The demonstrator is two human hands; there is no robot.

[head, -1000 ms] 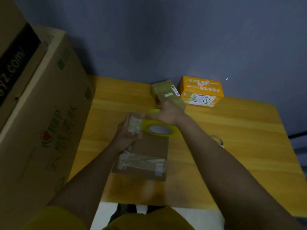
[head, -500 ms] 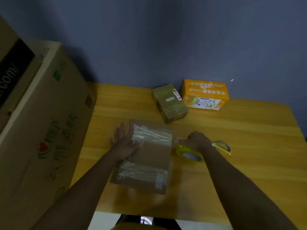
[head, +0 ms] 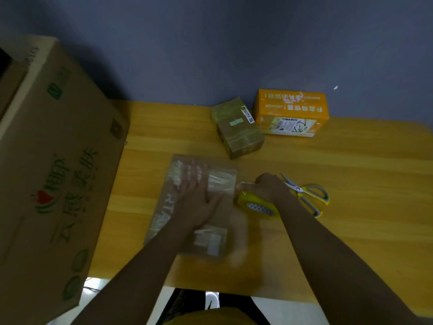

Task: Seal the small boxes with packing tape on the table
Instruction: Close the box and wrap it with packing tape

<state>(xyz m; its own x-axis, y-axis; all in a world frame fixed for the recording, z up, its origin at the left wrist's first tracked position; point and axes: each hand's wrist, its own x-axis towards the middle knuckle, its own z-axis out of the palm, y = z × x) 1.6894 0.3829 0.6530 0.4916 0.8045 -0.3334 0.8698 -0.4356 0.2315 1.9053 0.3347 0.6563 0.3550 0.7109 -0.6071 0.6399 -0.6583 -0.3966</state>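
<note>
Flat brown box (head: 196, 207) lying mid-counter (head: 351, 242), likely light and stiff, tape-slick on top. Left hand (head: 199, 195) pressing flat, fingers spread, over the far tape strip (head: 220, 181). Right hand (head: 267, 187) gripping the yellow tape roll (head: 255, 205) just beside the box's right edge; steadying best by the cardboard edges.

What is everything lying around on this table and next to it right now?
flat box: one, brown, taped, middle of the table under the left hand
small box: one, olive-brown, far side of the table
orange box: one, orange, by the wall beside the small box
tape roll: one, yellow, at the flat box's right edge
scissors: one, yellow and grey handles, right of the tape roll
large carton: one, brown, left of the table
table: one, yellow wood
left hand: flat on the flat box
right hand: grips the tape roll
</note>
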